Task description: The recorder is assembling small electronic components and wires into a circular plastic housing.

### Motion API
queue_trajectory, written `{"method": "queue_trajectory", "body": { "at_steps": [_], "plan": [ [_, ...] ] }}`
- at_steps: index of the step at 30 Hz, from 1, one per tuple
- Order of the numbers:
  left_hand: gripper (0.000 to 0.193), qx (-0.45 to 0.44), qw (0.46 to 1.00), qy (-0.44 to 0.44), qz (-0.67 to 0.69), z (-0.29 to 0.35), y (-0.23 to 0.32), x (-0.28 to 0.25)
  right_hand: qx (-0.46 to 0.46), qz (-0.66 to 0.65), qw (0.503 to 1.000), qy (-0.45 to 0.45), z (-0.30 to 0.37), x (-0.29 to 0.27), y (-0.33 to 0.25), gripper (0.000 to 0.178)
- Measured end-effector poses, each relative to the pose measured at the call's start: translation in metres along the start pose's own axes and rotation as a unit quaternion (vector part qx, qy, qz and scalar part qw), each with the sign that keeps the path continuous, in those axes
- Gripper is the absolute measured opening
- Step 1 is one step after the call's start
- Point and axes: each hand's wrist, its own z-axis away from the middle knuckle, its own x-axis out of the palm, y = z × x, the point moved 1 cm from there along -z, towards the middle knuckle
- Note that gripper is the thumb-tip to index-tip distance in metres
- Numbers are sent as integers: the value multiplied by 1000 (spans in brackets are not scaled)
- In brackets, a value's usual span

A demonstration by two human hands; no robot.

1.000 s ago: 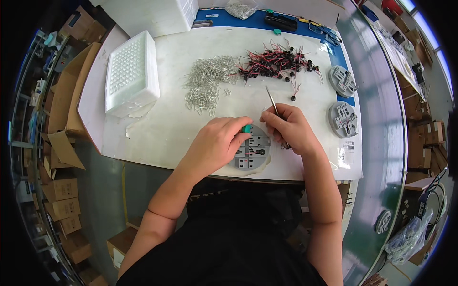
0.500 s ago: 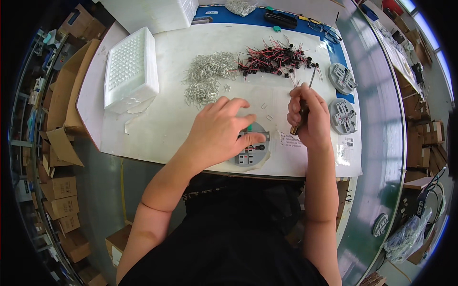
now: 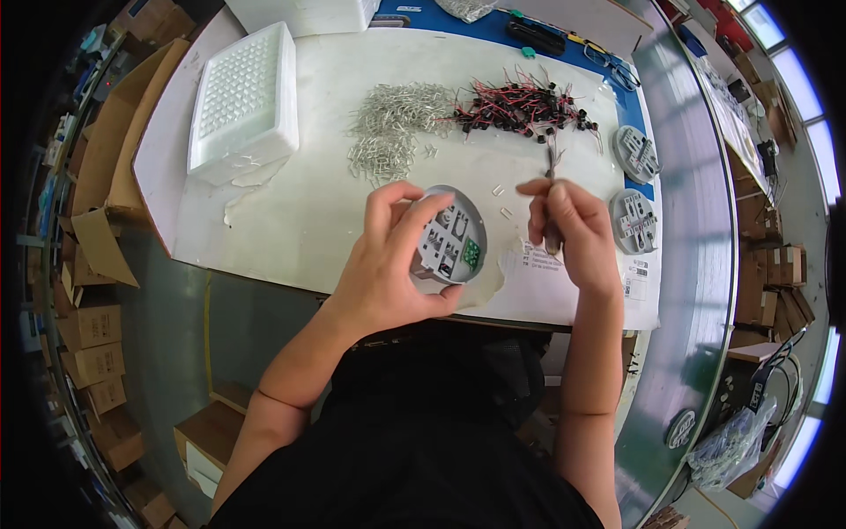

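Observation:
My left hand grips a round grey plastic housing by its rim, fingers over the far left edge and thumb at the near edge. The housing is tilted, showing moulded compartments and a small green circuit board. In my right hand a slim screwdriver is held, its shaft pointing away from me and its dark handle partly hidden by the fingers. Beyond the hands lie a pile of small U-shaped metal pins and a heap of black parts with red and black wires.
Two similar grey housings stand at the table's right edge. A white foam tray sits at the left. Glasses and a black case rest on the blue mat at the back. An open cardboard box is left of the table.
My left hand has taken hold of the housing and tilted it up from the table; its inside has turned. My right hand has shifted slightly nearer with the screwdriver. The view has shifted a little.

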Motion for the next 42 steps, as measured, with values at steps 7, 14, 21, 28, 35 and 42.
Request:
{"method": "queue_trajectory", "body": {
  "at_steps": [7, 14, 21, 28, 35, 42],
  "plan": [
    [110, -57, 992, 33, 108, 24, -28, -8, -75, 390, 914, -87, 20, 38, -29, 34],
    [112, -50, 999, -19, 8, 22, -25, -4, -28, 509, 852, -116, 22, 65, -36, 40],
    [115, -29, 999, 17, -2, 22, -27, 0, -25, 522, 843, -130, 17, 67, -35, 38],
    [110, -44, 999, -7, -4, 24, -29, -5, -4, 521, 839, -155, 11, 71, -33, 39],
    [113, -37, 999, 5, -8, 24, -30, -3, -25, 472, 864, -172, 9, 66, -24, 37],
    [117, -41, 999, 4, 3, 24, -29, 0, -24, 454, 873, -176, 9, 67, -19, 36]
  ]
}}
